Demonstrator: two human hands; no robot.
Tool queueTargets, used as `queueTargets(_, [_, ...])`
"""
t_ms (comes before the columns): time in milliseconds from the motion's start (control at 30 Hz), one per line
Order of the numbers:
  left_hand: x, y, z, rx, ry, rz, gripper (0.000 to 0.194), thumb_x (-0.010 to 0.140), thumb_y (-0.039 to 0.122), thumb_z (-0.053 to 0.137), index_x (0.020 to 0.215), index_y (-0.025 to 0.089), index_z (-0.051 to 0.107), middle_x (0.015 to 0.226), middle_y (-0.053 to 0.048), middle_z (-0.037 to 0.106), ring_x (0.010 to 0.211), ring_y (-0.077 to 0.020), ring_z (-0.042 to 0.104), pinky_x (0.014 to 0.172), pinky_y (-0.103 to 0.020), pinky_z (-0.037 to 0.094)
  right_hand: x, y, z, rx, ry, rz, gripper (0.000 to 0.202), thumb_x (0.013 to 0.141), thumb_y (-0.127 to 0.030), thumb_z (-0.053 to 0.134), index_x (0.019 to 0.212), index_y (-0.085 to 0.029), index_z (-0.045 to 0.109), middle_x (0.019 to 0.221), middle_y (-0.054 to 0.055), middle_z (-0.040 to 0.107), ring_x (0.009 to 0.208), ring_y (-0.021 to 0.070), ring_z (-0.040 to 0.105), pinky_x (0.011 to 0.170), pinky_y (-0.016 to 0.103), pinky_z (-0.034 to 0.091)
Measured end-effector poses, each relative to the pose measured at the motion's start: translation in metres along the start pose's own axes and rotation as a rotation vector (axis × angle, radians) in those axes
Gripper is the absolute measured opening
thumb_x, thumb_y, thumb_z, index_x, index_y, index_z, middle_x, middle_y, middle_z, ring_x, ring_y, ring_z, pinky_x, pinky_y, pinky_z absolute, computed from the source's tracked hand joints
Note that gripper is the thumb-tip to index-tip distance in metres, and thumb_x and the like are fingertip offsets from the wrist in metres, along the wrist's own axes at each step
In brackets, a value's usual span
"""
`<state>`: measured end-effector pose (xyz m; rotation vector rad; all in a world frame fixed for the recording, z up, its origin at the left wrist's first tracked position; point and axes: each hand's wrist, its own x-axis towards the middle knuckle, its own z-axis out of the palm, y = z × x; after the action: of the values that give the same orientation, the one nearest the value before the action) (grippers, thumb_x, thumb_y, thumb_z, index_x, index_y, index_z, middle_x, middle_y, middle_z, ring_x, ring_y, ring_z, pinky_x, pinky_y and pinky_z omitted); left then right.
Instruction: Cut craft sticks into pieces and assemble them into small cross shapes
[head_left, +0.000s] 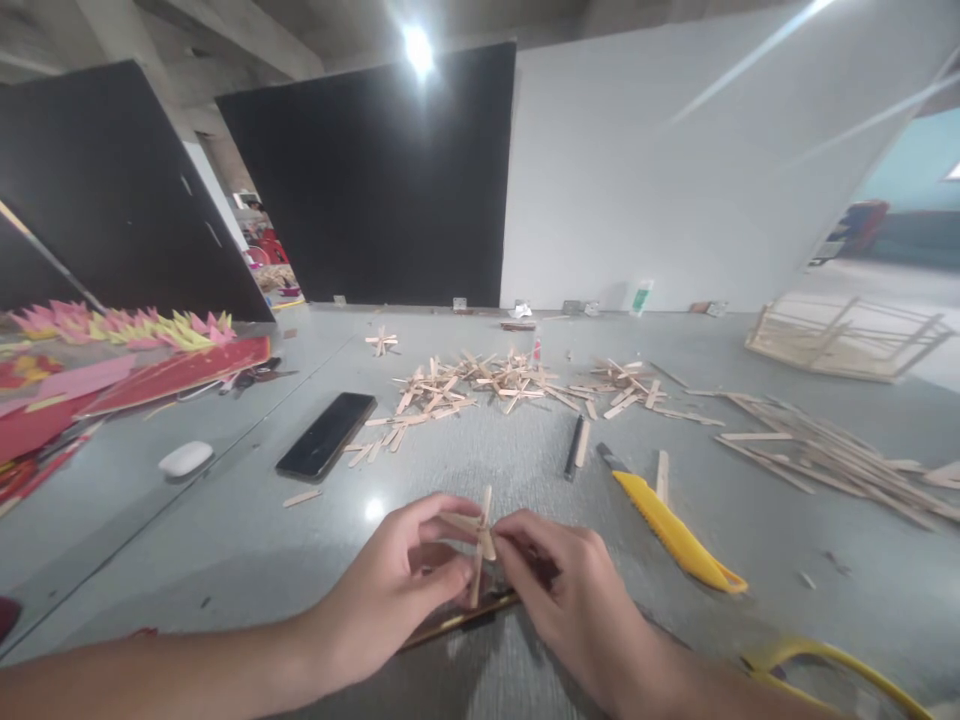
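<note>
Both hands hold a small star of crossed wooden sticks (486,538) at the near middle of the table. My left hand (409,565) closes on the star from the left, thumb and fingers around its side. From the right, the fingertips of my right hand (574,575) pinch the star near its centre. Below them lies a thin dark strip with a light edge (454,627), partly covered by the hands. A yellow utility knife (667,525) rests right of my right hand, beside a loose wooden stick (662,476).
Cut wooden sticks (510,380) lie heaped farther back, with another stick star (382,342) beyond. A smartphone (328,437), white case (186,459) and dark pen (574,447) surround the work area. Long sticks (840,455) and a stick frame (847,340) sit right. Upright panels (375,180) border the back.
</note>
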<state>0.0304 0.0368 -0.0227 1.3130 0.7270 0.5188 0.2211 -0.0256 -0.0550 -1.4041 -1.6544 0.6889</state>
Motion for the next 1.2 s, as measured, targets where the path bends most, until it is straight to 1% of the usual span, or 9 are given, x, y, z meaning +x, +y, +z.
queueTargets(100, [0.000, -0.001, 0.001, -0.181, 0.053, -0.063, 0.047, 0.083, 0.035, 0.085, 0.116, 0.020, 0.054, 0.094, -0.004, 0.074, 0.074, -0.0159, 0.067, 0.075, -0.032, 0.054, 0.000, -0.002, -0.001, 0.018, -0.031, 0.041, 0.026, 0.100, -0.029, 0.050, 0.087, -0.020, 0.071, 0.066, -0.002, 0.065, 0.057, 0.0131, 0.050, 0.054, 0.025, 0.038])
queueTargets(267, [-0.002, -0.001, 0.002, -0.329, 0.012, -0.150, 0.039, 0.079, 0.037, 0.089, 0.092, 0.015, 0.059, 0.079, -0.002, 0.070, 0.073, -0.0159, 0.067, 0.076, -0.032, 0.056, 0.001, -0.007, -0.002, 0.057, -0.081, 0.043, 0.027, 0.099, -0.031, 0.052, 0.084, -0.019, 0.071, 0.066, -0.001, 0.065, 0.058, 0.0139, 0.053, 0.055, 0.025, 0.040])
queueTargets(333, [-0.004, 0.001, 0.003, -0.342, -0.015, -0.167, 0.040, 0.076, 0.033, 0.091, 0.093, 0.016, 0.059, 0.077, -0.002, 0.070, 0.073, -0.0180, 0.069, 0.074, -0.034, 0.056, 0.000, -0.007, -0.002, 0.066, -0.096, 0.039, 0.027, 0.100, -0.031, 0.052, 0.084, -0.019, 0.071, 0.067, 0.000, 0.067, 0.059, 0.0140, 0.055, 0.056, 0.025, 0.042])
queueTargets(433, [-0.006, 0.003, 0.003, -0.364, 0.029, -0.183, 0.047, 0.071, 0.030, 0.094, 0.099, 0.018, 0.058, 0.082, 0.000, 0.071, 0.069, -0.0161, 0.068, 0.071, -0.031, 0.053, -0.001, -0.005, -0.002, 0.059, -0.088, 0.027, 0.026, 0.100, -0.031, 0.053, 0.087, -0.019, 0.073, 0.068, 0.000, 0.070, 0.059, 0.0142, 0.057, 0.056, 0.025, 0.043])
queueTargets(633, [-0.008, 0.008, 0.004, -0.289, 0.027, -0.205, 0.037, 0.076, 0.041, 0.089, 0.092, 0.016, 0.069, 0.072, 0.002, 0.061, 0.069, -0.0130, 0.057, 0.074, -0.030, 0.046, 0.001, -0.004, -0.003, 0.084, -0.061, 0.044, 0.026, 0.098, -0.031, 0.054, 0.087, -0.019, 0.075, 0.069, 0.000, 0.070, 0.060, 0.0146, 0.058, 0.057, 0.025, 0.045])
queueTargets(800, [-0.012, 0.008, 0.004, -0.242, 0.059, -0.235, 0.040, 0.074, 0.048, 0.089, 0.093, 0.020, 0.067, 0.076, 0.003, 0.058, 0.067, -0.0125, 0.051, 0.072, -0.030, 0.041, -0.001, -0.006, -0.004, 0.080, -0.074, 0.029, 0.027, 0.098, -0.029, 0.055, 0.084, -0.019, 0.075, 0.067, 0.001, 0.069, 0.061, 0.0148, 0.059, 0.056, 0.024, 0.046])
queueTargets(933, [-0.013, 0.010, 0.004, -0.217, 0.000, -0.233, 0.043, 0.078, 0.055, 0.084, 0.089, 0.018, 0.065, 0.071, 0.005, 0.052, 0.062, -0.0102, 0.041, 0.064, -0.027, 0.032, 0.000, -0.011, -0.006, 0.118, -0.086, -0.001, 0.029, 0.098, -0.030, 0.055, 0.080, -0.018, 0.075, 0.066, 0.002, 0.069, 0.060, 0.0153, 0.061, 0.056, 0.025, 0.047])
queueTargets(1033, [-0.013, 0.011, 0.003, -0.176, -0.062, -0.223, 0.042, 0.083, 0.054, 0.081, 0.086, 0.017, 0.061, 0.073, 0.004, 0.056, 0.062, -0.0095, 0.041, 0.063, -0.027, 0.028, 0.001, -0.014, -0.008, 0.220, -0.140, 0.017, 0.030, 0.099, -0.033, 0.057, 0.080, -0.018, 0.075, 0.068, 0.003, 0.071, 0.063, 0.0169, 0.066, 0.059, 0.025, 0.052])
queueTargets(1200, [-0.013, 0.009, 0.001, -0.120, -0.096, -0.185, 0.038, 0.088, 0.052, 0.076, 0.088, 0.017, 0.060, 0.076, 0.001, 0.062, 0.064, -0.0104, 0.046, 0.062, -0.027, 0.031, 0.000, -0.012, -0.008, 0.301, -0.185, 0.033, 0.031, 0.099, -0.038, 0.061, 0.079, -0.018, 0.074, 0.066, 0.002, 0.070, 0.065, 0.0176, 0.069, 0.063, 0.027, 0.056])
